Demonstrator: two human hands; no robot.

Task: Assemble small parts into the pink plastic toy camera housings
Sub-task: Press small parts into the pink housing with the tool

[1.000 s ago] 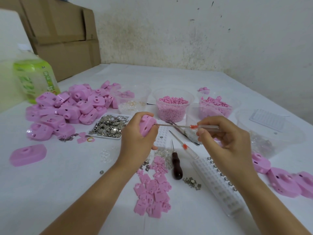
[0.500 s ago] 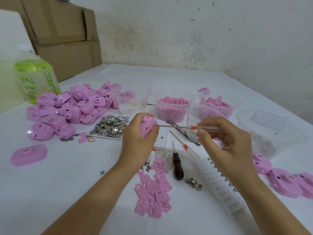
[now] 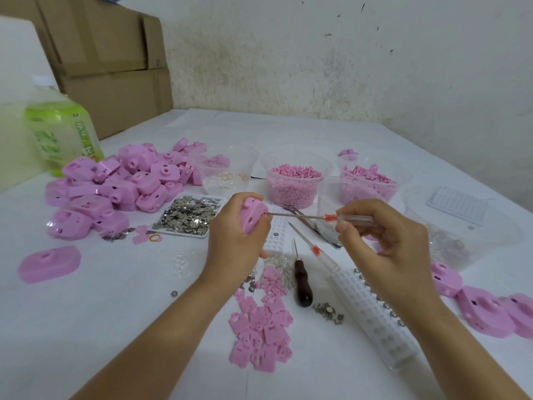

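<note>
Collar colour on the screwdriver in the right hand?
Red-orange collar, clear handle; head view.

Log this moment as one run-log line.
left hand: holds pink housing | right hand: holds screwdriver, tip at housing | second screwdriver: on table

Green-labelled bottle [image 3: 62, 137] (far left), stacked cardboard boxes [image 3: 109, 62], stained wall [image 3: 346, 53]

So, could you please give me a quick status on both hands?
Left hand grips pink housing. Right hand holds screwdriver, tip at housing. Nothing in the way.
</note>
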